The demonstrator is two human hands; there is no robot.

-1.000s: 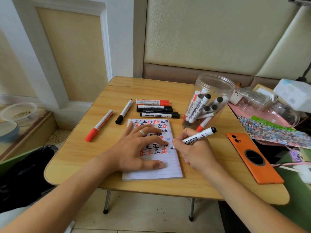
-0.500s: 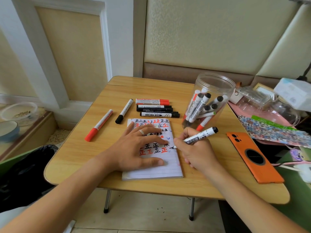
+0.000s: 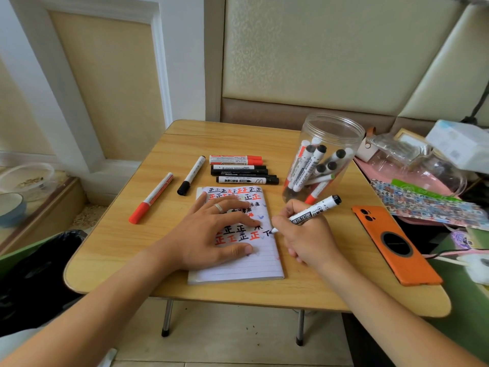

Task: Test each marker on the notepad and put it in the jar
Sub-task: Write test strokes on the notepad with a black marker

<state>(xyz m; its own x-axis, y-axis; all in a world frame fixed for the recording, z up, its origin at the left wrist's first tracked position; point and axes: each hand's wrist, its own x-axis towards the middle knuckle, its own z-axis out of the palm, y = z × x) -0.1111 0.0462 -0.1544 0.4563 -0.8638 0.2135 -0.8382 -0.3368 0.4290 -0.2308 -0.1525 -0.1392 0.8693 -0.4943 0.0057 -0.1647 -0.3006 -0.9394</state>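
My right-hand grip (image 3: 304, 234) clamps white black-capped marker (image 3: 315, 211), tip seemingly touching lined paper notepad (image 3: 238, 266); left hand (image 3: 211, 234) flat, fingers spread, beside it.

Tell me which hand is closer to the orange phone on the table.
The right hand. It grips a marker at the notepad's right edge, just left of the orange phone. The left hand lies flat on the notepad, farther left.

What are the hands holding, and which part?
The right hand grips a white black-ink marker low on its barrel, near the tip. The left hand holds nothing; it presses flat on the lined notepad.
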